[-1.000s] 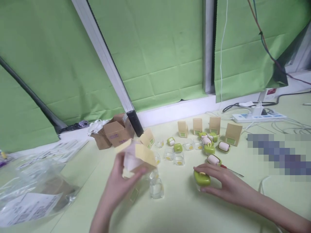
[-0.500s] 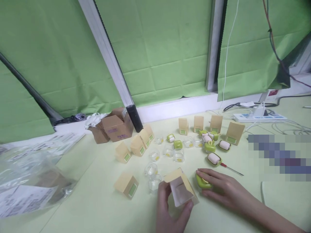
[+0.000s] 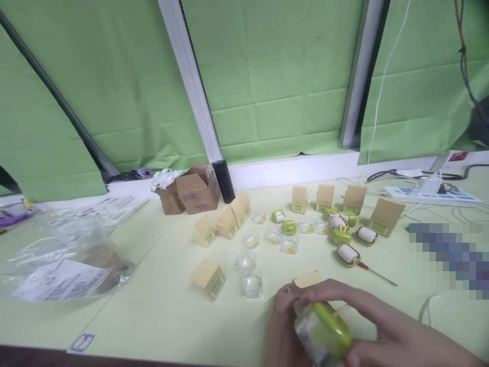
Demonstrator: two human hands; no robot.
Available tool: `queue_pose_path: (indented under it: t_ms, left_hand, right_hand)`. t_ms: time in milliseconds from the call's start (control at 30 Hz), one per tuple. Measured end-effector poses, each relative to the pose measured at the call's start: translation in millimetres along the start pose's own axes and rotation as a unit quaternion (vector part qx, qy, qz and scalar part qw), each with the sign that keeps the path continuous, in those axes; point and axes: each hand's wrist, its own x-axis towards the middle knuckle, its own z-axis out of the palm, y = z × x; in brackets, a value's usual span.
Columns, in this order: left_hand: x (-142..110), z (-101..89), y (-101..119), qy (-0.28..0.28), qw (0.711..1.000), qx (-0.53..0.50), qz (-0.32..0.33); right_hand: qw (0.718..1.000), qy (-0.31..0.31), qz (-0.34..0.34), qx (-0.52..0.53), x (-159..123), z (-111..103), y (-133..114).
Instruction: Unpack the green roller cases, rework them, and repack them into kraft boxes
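My right hand [image 3: 382,318] grips a small clear case with a glossy green lid [image 3: 330,326], thumb below and fingers over the top. It is tilted and slightly blurred, close to the camera. Behind it, my left hand [image 3: 280,326] is closed around a tan cardboard box [image 3: 308,279]; only the box's upper flap shows clearly, the rest hidden by the case and my fingers. Whether the case is inside the box's opening I cannot tell. Left of my hands stand clear plastic cups [image 3: 252,283] with yellow marks, and a tan box with a green label [image 3: 208,278].
Further back are several tan boxes [image 3: 300,199], green cases [image 3: 341,235] and pink-filled green shells [image 3: 348,254]. A red-handled screwdriver [image 3: 378,274] lies right. A power strip [image 3: 431,194], brown carton [image 3: 197,193], black cylinder [image 3: 223,182] and plastic bag [image 3: 69,260] surround them.
My right hand has lifted the green-lidded case off the table and brought it left, in front of the box in my left hand. The camera view has turned a little left.
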Motion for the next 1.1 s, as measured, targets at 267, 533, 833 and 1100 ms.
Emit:
queue_pose_path:
  t_ms: [267, 533, 833, 1100]
  left_hand:
    - [-11, 14.9, -7, 0.058, 0.988, -0.065, -0.125]
    - [-2, 1.7, -1, 0.008, 0.997, 0.054, 0.062]
    - [-6, 0.4, -2, 0.073, 0.997, 0.026, 0.024]
    - [-13, 11.1, -9, 0.119, 0.993, 0.014, -0.009]
  right_hand:
    - [0.978, 0.005, -0.022, -0.205, 17, 9, 25]
    - [0.976, 0.098, 0.039, -0.188, 4, 24, 39]
    - [0.978, 0.170, 0.018, -0.121, 7, 29, 47]
    - [0.987, 0.100, 0.023, -0.127, 13, 28, 42]
